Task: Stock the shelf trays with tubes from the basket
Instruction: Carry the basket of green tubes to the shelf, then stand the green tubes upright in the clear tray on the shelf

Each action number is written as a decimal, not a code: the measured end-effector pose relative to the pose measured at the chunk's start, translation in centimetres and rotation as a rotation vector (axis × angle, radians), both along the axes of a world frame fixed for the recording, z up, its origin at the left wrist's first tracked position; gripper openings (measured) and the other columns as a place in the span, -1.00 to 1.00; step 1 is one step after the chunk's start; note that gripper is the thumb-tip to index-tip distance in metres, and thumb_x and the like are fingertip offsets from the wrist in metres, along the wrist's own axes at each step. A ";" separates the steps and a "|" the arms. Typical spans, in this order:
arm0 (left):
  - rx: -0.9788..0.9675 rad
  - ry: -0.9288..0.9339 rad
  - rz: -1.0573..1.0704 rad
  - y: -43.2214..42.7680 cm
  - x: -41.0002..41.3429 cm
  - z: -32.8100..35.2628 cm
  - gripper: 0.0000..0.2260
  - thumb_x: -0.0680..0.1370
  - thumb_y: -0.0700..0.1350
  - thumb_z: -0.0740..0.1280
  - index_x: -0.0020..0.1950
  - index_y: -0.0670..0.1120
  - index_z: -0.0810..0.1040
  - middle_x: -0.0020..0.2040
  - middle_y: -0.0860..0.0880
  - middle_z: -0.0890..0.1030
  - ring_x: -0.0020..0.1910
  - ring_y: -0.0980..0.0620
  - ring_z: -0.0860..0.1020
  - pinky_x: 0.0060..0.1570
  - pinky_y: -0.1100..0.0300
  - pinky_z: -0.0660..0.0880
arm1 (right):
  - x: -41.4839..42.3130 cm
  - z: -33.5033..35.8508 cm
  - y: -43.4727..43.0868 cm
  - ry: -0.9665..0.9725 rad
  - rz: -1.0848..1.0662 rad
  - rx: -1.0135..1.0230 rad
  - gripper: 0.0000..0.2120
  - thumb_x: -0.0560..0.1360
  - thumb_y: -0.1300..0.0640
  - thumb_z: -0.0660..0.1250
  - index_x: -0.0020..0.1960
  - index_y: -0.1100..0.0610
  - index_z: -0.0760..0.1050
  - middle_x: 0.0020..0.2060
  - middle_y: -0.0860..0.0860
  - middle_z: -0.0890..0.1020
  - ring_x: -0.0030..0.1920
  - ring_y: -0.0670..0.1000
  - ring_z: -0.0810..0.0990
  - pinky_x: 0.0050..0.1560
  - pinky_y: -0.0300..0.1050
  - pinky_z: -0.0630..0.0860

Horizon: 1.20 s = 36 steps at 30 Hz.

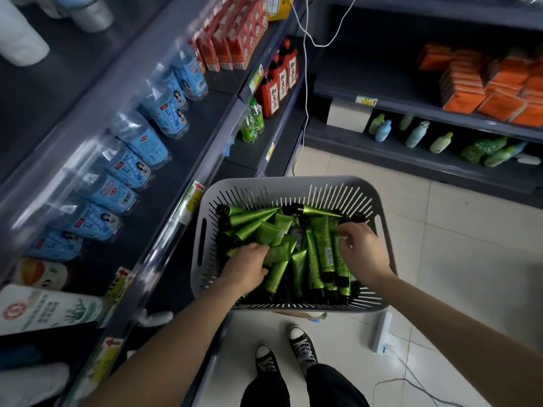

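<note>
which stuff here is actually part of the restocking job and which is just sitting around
Part of the job: grey basket; green tubes in it; left hand and right hand, both gripping tubes.
Just sitting around: blue-labelled bottles; red cartons; orange packs; white cable.

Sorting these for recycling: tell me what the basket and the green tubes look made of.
The basket: likely moulded plastic, matte grey, going by its slotted walls and cut-out handles. The green tubes: probably soft plastic or laminate with a metallic sheen; flat crimped ends and black caps fit that.
</note>
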<state>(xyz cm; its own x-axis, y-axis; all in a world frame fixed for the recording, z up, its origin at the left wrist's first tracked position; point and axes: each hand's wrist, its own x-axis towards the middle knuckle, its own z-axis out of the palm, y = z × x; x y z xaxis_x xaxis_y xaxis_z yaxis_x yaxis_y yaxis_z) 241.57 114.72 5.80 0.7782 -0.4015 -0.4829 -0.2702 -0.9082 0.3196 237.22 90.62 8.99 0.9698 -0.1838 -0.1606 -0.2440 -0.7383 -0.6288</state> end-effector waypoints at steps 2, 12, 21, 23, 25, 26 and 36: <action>0.063 -0.011 -0.019 0.1 -0.5 -1.0 -0.46 0.49 -0.12 0.39 0.44 -0.10 0.30 0.32 -0.09 0.42 0.26 -0.12 0.43 0.23 0.01 0.44 | -0.3 -0.9 0.1 0.105 0.008 -0.007 -0.71 0.52 0.31 0.23 0.22 0.22 0.51 0.11 0.13 0.55 -0.04 -0.02 0.49 -0.10 -0.46 0.30; 0.119 -0.173 -0.043 -0.9 -1.1 -2.5 -0.73 0.46 -0.26 0.37 0.10 -0.09 0.38 0.07 -0.08 0.51 0.07 -0.12 0.51 -0.06 0.02 0.52 | 1.0 -3.1 1.0 0.249 -0.024 -0.024 -0.80 0.52 0.29 0.21 0.10 0.30 0.52 -0.07 0.19 0.62 -0.13 0.15 0.56 -0.16 -0.09 0.45; -0.278 -0.190 0.379 0.0 -0.7 -0.7 -0.51 0.46 -0.01 0.44 0.33 -0.15 0.45 0.15 -0.11 0.54 0.13 -0.09 0.51 0.09 0.08 0.48 | 2.4 -6.5 2.4 0.465 -0.231 -0.054 -0.84 0.51 0.11 0.29 -0.15 0.21 0.50 -0.11 0.21 0.64 -0.14 0.16 0.56 -0.23 -0.15 0.39; -0.297 -0.197 0.450 0.3 -0.8 0.0 -0.49 0.44 0.01 0.45 0.32 -0.15 0.46 0.14 -0.10 0.55 0.12 -0.07 0.52 0.07 0.13 0.48 | 3.1 -6.5 2.8 0.507 -0.211 -0.083 -0.86 0.49 0.18 0.31 -0.05 0.27 0.52 -0.07 0.21 0.64 -0.13 0.15 0.56 -0.22 -0.16 0.38; -0.325 -0.198 0.516 0.4 -1.1 0.7 -0.54 0.43 0.02 0.46 0.24 -0.16 0.51 0.04 -0.06 0.58 0.04 -0.03 0.55 -0.05 0.21 0.45 | 3.6 -6.7 3.0 0.519 -0.201 -0.064 -0.79 0.46 0.24 0.31 0.05 0.31 0.49 -0.02 0.23 0.62 -0.01 0.20 0.59 -0.18 -0.13 0.39; -0.342 -0.200 0.556 0.5 -1.2 1.1 -0.58 0.43 0.02 0.47 0.19 -0.16 0.52 -0.01 -0.03 0.59 -0.02 -0.01 0.56 -0.12 0.24 0.42 | 3.8 -6.5 3.2 0.516 -0.195 -0.052 -0.78 0.46 0.27 0.29 0.08 0.33 0.47 0.01 0.25 0.61 0.04 0.22 0.59 -0.16 -0.11 0.40; -0.513 -0.311 0.768 2.3 -0.6 9.8 -0.62 0.45 0.07 0.43 0.16 -0.11 0.52 0.02 -0.03 0.59 0.03 -0.02 0.54 -0.11 0.21 0.38 | 6.3 3.4 5.4 0.166 0.055 0.272 -0.86 0.49 0.11 0.32 -0.09 0.20 0.51 -0.29 0.12 0.61 -0.32 0.08 0.55 -0.33 -0.11 0.44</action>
<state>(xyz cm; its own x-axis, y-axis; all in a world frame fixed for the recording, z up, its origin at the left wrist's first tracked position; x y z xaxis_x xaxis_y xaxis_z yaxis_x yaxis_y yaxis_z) 240.92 116.97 15.57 0.9791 0.1646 -0.1193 0.1982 -0.6426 0.7401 243.55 95.98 12.41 0.9336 -0.0603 -0.3532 -0.3240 -0.5633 -0.7601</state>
